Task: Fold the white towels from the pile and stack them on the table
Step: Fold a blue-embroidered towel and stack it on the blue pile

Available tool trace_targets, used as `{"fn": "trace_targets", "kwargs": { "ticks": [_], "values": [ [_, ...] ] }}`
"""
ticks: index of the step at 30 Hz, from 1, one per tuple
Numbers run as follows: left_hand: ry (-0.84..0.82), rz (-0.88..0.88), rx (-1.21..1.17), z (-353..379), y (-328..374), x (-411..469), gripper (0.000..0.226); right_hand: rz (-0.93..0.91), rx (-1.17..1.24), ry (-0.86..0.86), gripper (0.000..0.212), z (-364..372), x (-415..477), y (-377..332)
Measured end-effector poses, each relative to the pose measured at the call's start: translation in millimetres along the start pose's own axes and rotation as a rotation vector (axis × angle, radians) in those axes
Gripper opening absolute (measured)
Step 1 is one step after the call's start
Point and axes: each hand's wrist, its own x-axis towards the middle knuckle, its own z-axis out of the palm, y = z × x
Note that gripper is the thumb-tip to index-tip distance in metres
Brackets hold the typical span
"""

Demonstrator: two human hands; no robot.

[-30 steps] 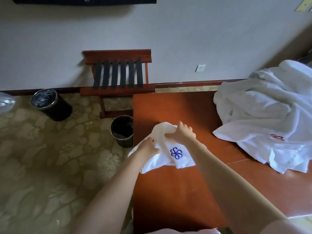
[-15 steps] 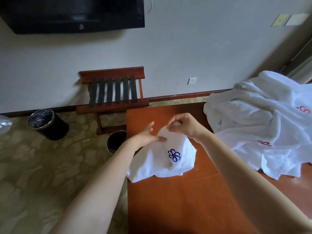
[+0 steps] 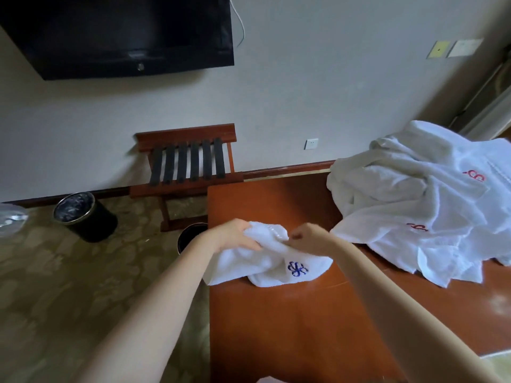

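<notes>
White towel [image 3: 265, 268] with a blue emblem lay bunched at the left edge of the worktop [image 3: 304, 327], its far hem clamped in both left grip [image 3: 235, 236] and right grip [image 3: 309, 239], the pile [image 3: 428, 217] at far right.

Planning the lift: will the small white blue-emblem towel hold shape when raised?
Probably floppy: the small white blue-emblem towel bunches between the left hand and right hand. Likely light: finger grips alone hold its top up.

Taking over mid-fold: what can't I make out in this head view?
Head view:
- small towel, top edge: covered by the left hand and right hand gripping it.
- towel pile: cut off by the right edge, so no count is possible.
- bin: partly behind the table.
</notes>
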Motion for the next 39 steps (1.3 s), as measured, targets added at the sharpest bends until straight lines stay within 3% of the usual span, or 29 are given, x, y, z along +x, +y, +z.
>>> {"fn": "trace_targets", "kwargs": {
  "ticks": [3, 5, 7, 9, 11, 13, 14, 17, 21, 24, 27, 31, 33, 36, 39],
  "values": [
    [-0.123, -0.179, 0.119, 28.4, -13.8, -7.5, 0.06, 0.008, -0.246, -0.383, 0.018, 40.8, -13.4, -11.6],
    [-0.027, -0.245, -0.017, 42.7, -26.1, -4.6, 0.063, -0.043, -0.204, -0.59, 0.038, 61.7, -17.8, -13.5],
    [0.135, -0.231, -0.092, 51.9, -37.6, 1.4, 0.058, -0.035, -0.082, -0.662, 0.037, 66.1, -15.8, -11.1],
    [0.204, -0.198, -0.001, 58.4, -45.0, 5.4, 0.045, -0.035, 0.019, -0.432, 0.02, 62.1, -7.0, -4.7],
    [0.2, -0.197, 0.085, 66.9, -49.4, 8.6, 0.036, -0.028, 0.048, -0.035, 0.004, 53.9, 6.3, 2.7],
    [0.174, -0.212, 0.051, 76.1, -52.9, 11.6, 0.04, 0.011, 0.085, 0.227, 0.013, 49.7, 19.9, 11.2],
    [0.147, -0.213, 0.049, 80.0, -53.6, 11.6, 0.047, 0.034, 0.109, 0.235, 0.028, 50.7, 24.5, 15.9],
    [0.03, -0.169, 0.183, 94.4, -60.2, 9.5, 0.063, 0.105, 0.006, 0.013, 0.073, 72.4, 25.7, 33.2],
    [-0.012, -0.216, 0.161, 106.5, -75.4, 5.4, 0.082, 0.224, -0.137, -0.104, 0.086, 110.8, 12.8, 56.0],
    [0.041, -0.238, 0.25, 109.6, -80.4, 7.4, 0.076, 0.265, -0.166, -0.087, 0.077, 118.7, 1.2, 61.0],
    [0.103, -0.241, 0.334, 109.0, -81.1, 8.1, 0.051, 0.245, -0.057, -0.114, 0.071, 115.1, -8.8, 59.0],
    [0.254, -0.225, 0.182, 103.5, -76.6, 6.7, 0.024, 0.218, 0.085, 0.178, 0.048, 103.5, -8.5, 32.7],
    [0.35, -0.21, 0.152, 92.9, -66.7, 7.0, 0.023, 0.261, 0.105, 0.24, 0.041, 99.0, -7.2, 14.3],
    [0.458, -0.13, 0.147, 72.5, -46.6, 10.6, 0.022, 0.172, 0.042, 0.219, 0.028, 99.5, -9.3, 1.1],
    [0.41, 0.034, 0.205, 51.6, -21.9, 14.9, 0.039, 0.045, 0.06, 0.322, 0.014, 85.9, -12.6, -2.6]
  ]
}}
